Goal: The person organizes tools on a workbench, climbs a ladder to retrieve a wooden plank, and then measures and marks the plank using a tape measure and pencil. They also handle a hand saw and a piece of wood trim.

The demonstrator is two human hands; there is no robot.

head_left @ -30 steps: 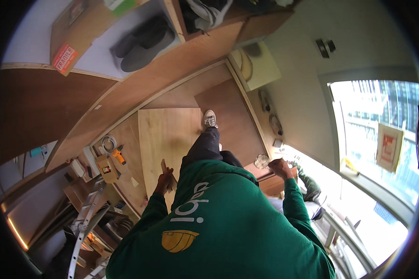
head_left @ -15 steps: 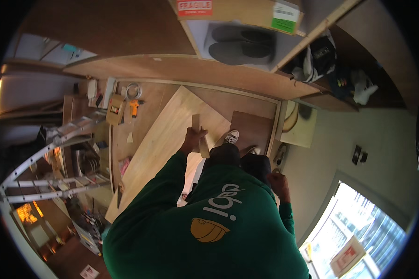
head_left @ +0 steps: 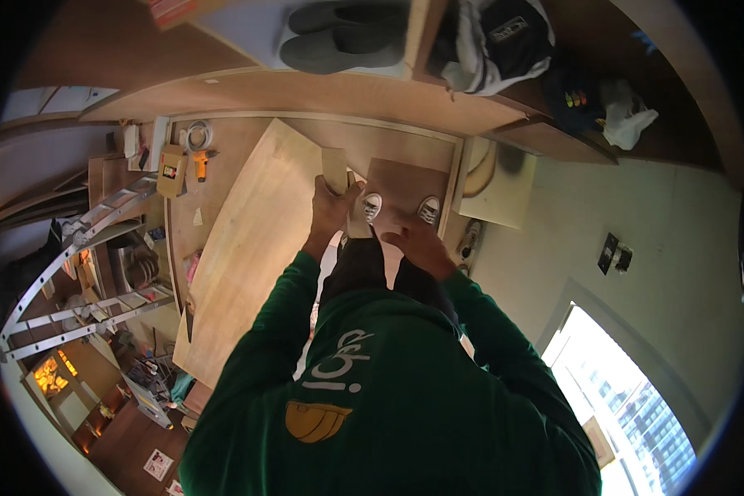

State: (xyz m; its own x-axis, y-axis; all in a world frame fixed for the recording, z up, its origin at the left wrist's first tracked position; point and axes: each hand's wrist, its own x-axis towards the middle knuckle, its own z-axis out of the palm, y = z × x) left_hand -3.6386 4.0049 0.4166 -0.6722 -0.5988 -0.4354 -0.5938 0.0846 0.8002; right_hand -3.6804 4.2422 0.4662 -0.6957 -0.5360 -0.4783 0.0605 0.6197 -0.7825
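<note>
My left hand (head_left: 332, 207) is closed around a short flat strip of wood (head_left: 334, 168), whose far end shows beyond the fingers and whose near end reaches down towards my legs. My right hand (head_left: 422, 246) is held in front of my thighs with its fingers apart, a little to the right of the strip and not visibly touching it. Under and left of my left hand lies a large pale plywood sheet (head_left: 252, 236). Past my right hand, a darker brown board (head_left: 407, 186) lies on the floor by my shoes.
An aluminium stepladder (head_left: 54, 256) stands at the left. An orange drill (head_left: 204, 165), a cardboard box (head_left: 170, 171) and a coil (head_left: 198, 135) lie beyond the sheet. A handsaw-like tool (head_left: 189, 318) rests at its left edge. Shelves with grey shoes (head_left: 343, 48) run ahead.
My right hand has come from my right side to the front, its fingers now spread. My left hand still holds the strip, turned somewhat. The view has shifted, with my body more upright.
</note>
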